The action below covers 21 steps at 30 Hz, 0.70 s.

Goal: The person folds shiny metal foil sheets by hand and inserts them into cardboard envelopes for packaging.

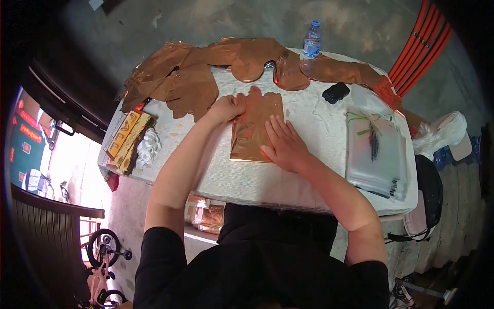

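Note:
A folded copper-coloured foil piece lies flat near the middle of the white-covered table. At its upper left edge my left hand has its fingers closed on the foil. My right hand rests with spread fingers on the right side of the same piece. Behind it, large copper foil sheets stretch along the table's far edge, a rounded lobe hanging towards the folded piece.
Clear plastic sleeves with green ties lie at the right, below a black object. A water bottle stands at the far edge. A yellow box and white crumpled material are at the left.

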Tool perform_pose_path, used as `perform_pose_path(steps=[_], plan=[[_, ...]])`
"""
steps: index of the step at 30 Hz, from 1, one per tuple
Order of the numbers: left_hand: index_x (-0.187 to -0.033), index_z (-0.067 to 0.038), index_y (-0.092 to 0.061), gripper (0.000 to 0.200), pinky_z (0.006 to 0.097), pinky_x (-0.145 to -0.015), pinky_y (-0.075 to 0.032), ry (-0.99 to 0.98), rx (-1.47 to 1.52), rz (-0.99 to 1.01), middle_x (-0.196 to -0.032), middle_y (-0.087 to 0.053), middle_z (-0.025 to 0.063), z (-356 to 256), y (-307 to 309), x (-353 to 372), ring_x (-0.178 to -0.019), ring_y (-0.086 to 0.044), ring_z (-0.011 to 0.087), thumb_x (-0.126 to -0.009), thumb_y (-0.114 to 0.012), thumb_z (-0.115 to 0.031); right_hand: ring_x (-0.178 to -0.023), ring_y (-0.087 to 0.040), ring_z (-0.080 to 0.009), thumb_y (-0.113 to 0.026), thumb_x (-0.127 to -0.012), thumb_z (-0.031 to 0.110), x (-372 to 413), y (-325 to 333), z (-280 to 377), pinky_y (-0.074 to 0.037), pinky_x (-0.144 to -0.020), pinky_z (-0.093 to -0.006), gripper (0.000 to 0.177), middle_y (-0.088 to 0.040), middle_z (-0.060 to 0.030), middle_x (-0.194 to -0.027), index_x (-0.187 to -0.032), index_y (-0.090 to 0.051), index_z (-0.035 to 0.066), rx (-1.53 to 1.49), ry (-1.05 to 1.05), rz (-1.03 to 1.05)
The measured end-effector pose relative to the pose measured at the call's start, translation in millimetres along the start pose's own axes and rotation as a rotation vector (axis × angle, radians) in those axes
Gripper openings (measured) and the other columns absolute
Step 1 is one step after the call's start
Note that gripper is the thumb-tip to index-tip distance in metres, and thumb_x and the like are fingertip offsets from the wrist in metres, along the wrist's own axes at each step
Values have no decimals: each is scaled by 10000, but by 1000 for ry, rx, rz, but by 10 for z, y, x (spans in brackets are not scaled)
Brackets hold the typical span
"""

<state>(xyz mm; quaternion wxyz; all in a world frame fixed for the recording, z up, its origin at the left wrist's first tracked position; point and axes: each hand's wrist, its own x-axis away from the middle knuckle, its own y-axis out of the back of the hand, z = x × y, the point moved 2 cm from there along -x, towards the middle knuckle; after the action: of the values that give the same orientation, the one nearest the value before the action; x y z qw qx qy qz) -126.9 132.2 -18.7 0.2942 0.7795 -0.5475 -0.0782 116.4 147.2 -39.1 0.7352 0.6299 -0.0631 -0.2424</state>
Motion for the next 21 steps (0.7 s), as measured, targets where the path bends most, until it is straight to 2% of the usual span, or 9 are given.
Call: perform_pose_path(steps=[1, 3, 6, 11, 14, 16, 18, 20, 21], plan=[[-904, 9, -615, 249, 258, -529, -465, 1, -2, 3, -728, -645, 44, 23, 22, 4, -575, -579, 104, -776, -732, -169, -1415, -202, -322, -443, -938, 434, -2, 2, 4, -144, -1159, -440, 683, -241, -212, -1503, -1425, -285, -18, 7, 1, 5], [-971, -27, -597, 293, 213, -502, -451, 112, 506, 213, -736, -644, 18, 76, 7, 9, -592, -579, 79, -774, -766, -163, -1415, -202, -321, -444, -938, 434, 10, 10, 8, -145, -1159, -439, 682, -241, -212, -1504, -1424, -288, -19, 8, 2, 0], [-797, -78, -630, 153, 205, -468, -432, 169, 584, 206, -715, -634, 10, 99, -6, 65, -554, -541, 55, -758, -771, -122, -1417, -199, -317, -444, -936, 440, 14, 4, -2, -145, -1160, -439, 687, -239, -208, -1506, -1422, -291, -21, 7, 3, -8], [-838, -42, -643, 137, 214, -493, -459, 133, 585, 206, -741, -651, 32, 213, -56, 41, -561, -554, 72, -774, -755, -91, -1413, -210, -322, -467, -931, 420, 9, 28, -20, -138, -1160, -438, 677, -259, -215, -1497, -1417, -302, -20, -71, 6, -31], [-886, -15, -654, 130, 221, -535, -483, 72, 625, 180, -774, -666, 58, 194, -64, 149, -602, -585, 96, -802, -727, -81, -1387, -286, -311, -529, -923, 343, -23, -6, -176, -203, -1144, -420, 632, -332, -208, -1462, -1400, -331, -21, -287, -18, -110], [-908, -1, -655, 129, 224, -567, -495, 59, 672, 182, -792, -671, 71, 167, -86, 284, -631, -604, 110, -818, -710, -75, -1293, -430, -249, -569, -922, 267, -30, 17, -339, -325, -1080, -362, 577, -435, -184, -1389, -1376, -363, -24, -715, -211, -381], [-924, 10, -667, 112, 202, -593, -466, -113, 845, 265, -812, -677, 56, 179, -72, 409, -660, -604, 91, -842, -681, -65, -1224, -474, -205, -586, -918, 250, -71, 22, -418, -369, -1032, -328, 559, -476, -157, -1344, -1361, -382, -23, -846, -294, -344], [-939, 22, -663, 127, 204, -646, -491, -120, 829, 295, -871, -685, 75, 127, -49, 580, -741, -630, 100, -844, -676, -62, -1155, -517, -161, -603, -914, 234, -103, 122, -402, -413, -984, -294, 542, -518, -130, -1299, -1347, -401, -23, -977, -376, -305], [-939, 23, -652, 121, 216, -657, -502, -75, 839, 271, -850, -680, 78, 101, -62, 666, -744, -635, 114, -842, -674, -45, -1077, -546, -140, -629, -891, 249, -117, 183, -353, -431, -929, -283, 524, -566, -117, -1223, -1306, -448, -16, -1241, -351, -215]])
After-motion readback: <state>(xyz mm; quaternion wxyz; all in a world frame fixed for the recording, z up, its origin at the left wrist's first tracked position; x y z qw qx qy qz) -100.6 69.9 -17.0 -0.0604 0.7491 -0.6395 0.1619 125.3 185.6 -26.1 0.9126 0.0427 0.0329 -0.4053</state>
